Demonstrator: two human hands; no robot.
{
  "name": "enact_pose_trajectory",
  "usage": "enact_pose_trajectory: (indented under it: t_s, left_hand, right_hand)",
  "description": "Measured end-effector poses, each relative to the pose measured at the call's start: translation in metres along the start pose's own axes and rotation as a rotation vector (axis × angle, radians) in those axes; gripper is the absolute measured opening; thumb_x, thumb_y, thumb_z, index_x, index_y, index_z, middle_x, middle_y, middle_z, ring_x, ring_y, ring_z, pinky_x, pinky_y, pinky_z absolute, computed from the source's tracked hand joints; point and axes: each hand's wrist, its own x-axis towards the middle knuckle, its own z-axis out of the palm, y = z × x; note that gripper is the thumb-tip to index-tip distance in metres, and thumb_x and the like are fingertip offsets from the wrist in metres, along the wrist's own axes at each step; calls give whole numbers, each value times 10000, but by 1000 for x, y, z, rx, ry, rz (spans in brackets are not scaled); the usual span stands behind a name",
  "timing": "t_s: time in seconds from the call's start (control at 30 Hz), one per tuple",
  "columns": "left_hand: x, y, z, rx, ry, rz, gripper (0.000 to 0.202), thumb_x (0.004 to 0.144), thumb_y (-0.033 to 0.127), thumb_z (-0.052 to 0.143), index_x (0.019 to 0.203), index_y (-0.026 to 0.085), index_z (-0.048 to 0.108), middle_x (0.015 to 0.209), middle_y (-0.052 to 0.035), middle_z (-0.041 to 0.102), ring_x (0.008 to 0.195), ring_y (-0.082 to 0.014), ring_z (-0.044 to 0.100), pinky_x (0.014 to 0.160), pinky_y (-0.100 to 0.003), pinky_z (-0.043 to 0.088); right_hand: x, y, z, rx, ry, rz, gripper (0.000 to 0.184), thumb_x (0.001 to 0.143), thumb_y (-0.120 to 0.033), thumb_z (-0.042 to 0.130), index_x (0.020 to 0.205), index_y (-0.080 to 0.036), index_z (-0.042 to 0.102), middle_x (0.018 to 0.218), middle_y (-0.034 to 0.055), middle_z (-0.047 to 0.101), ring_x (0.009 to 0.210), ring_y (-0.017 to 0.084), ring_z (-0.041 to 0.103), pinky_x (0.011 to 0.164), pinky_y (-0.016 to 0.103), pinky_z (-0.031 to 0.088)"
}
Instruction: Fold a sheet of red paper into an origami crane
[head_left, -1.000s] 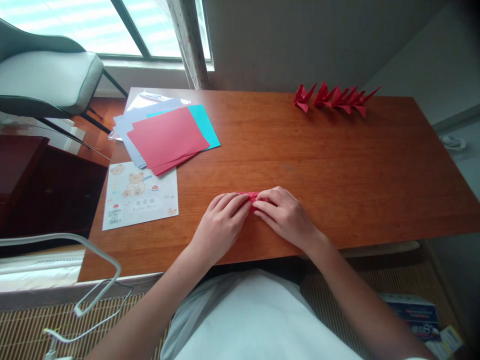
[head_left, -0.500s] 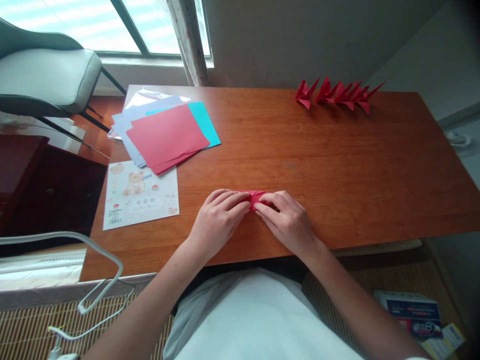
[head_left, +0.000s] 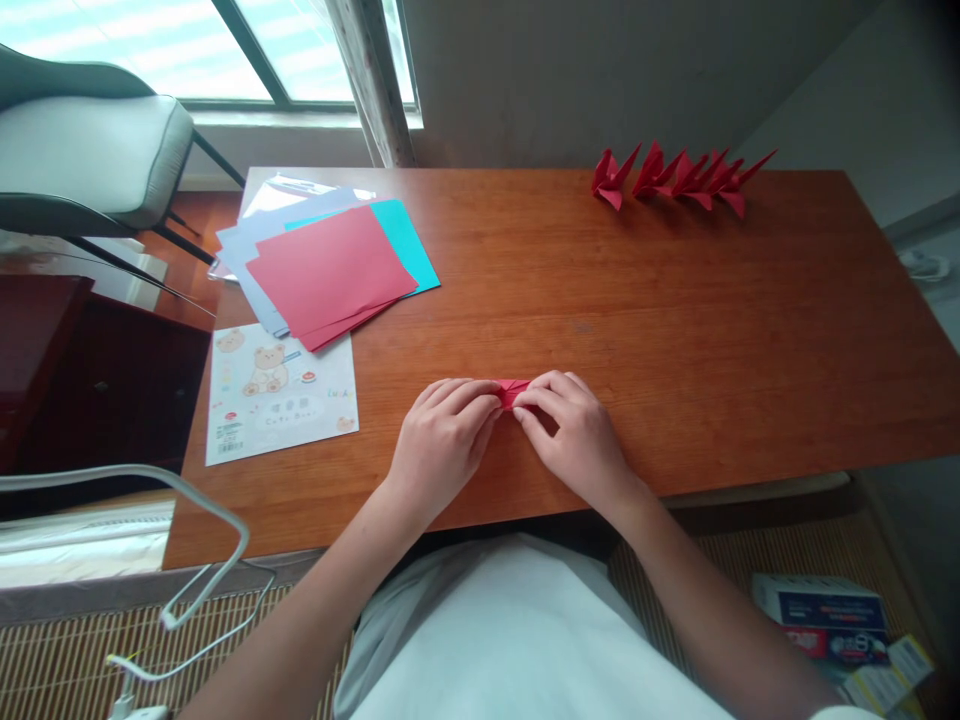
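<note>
A small folded piece of red paper (head_left: 511,391) lies on the wooden table (head_left: 675,320) near its front edge. My left hand (head_left: 444,440) presses on its left end with curled fingers. My right hand (head_left: 574,435) pinches its right end with fingers closed. Most of the paper is hidden under my fingers. Both hands touch each other over it.
A stack of red, blue and pale paper sheets (head_left: 330,265) lies at the table's left, with a bear-printed card (head_left: 281,392) in front of it. Several red folded paper cranes (head_left: 679,175) stand at the back right. A grey chair (head_left: 90,150) and a white cable (head_left: 187,560) are at left.
My hands have stayed on the folded red paper with small finger shifts. The view has tilted slightly, so the table's things sit a little higher in the frame.
</note>
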Motion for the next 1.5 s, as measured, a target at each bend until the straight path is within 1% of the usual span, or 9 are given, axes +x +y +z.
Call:
enact_pose_trajectory:
  t_s: [0.2, 0.4, 0.57, 0.83, 0.93, 1.23, 1.5]
  left_hand:
    - [2, 8, 3, -34, 33, -82, 135, 962, 204, 561, 999, 219, 689, 1082, -39, 760, 979, -219, 682, 912, -385, 516]
    - [3, 12, 2, -41, 30, -122, 116, 962, 208, 565, 983, 218, 679, 1065, -36, 754, 973, -217, 676, 911, -383, 507]
    - [4, 10, 0, -49, 1, -95, 132, 964, 198, 553, 976, 226, 681, 1095, -40, 743, 985, -219, 667, 909, -383, 505]
    - [8, 11, 0, 70, -25, -106, 123, 976, 220, 545, 946, 209, 663, 1052, -38, 743, 925, -218, 666, 895, -399, 482]
    - [9, 11, 0, 62, -39, -120, 130, 972, 212, 542, 913, 202, 657, 1058, -44, 730, 941, -220, 655, 887, -390, 487]
    - [12, 10, 0, 47, -49, -126, 116, 964, 202, 544, 916, 205, 650, 1052, -40, 715, 930, -219, 638, 870, -385, 485]
    - [13, 10, 0, 19, -60, -137, 111, 957, 186, 535, 894, 206, 624, 1039, -48, 695, 936, -220, 626, 878, -382, 479]
  right_hand:
    - [3, -3, 0, 18, -2, 53, 109, 916, -154, 619, 877, -238, 678, 913, 55, 668, 886, 237, 590, 823, 399, 506]
    - [4, -2, -2, 22, -39, 50, 99, 919, -159, 619, 871, -232, 665, 922, 57, 650, 904, 239, 588, 838, 403, 510]
    - [5, -2, -4, 16, -59, 58, 105, 909, -152, 634, 860, -239, 668, 929, 53, 641, 909, 238, 585, 837, 396, 510]
    - [7, -1, -2, 29, -45, 114, 71, 909, -178, 650, 855, -224, 659, 913, 50, 626, 887, 225, 603, 827, 374, 499]
    - [8, -2, -3, 38, -52, 130, 81, 909, -168, 641, 849, -221, 654, 927, 49, 612, 900, 219, 601, 840, 363, 496]
    - [11, -6, -3, 16, -73, 160, 113, 889, -128, 622, 810, -208, 633, 915, 51, 597, 907, 220, 595, 844, 357, 491]
    - [11, -5, -1, -10, -67, 155, 106, 869, -115, 625, 820, -209, 617, 925, 50, 595, 910, 219, 596, 846, 354, 487]
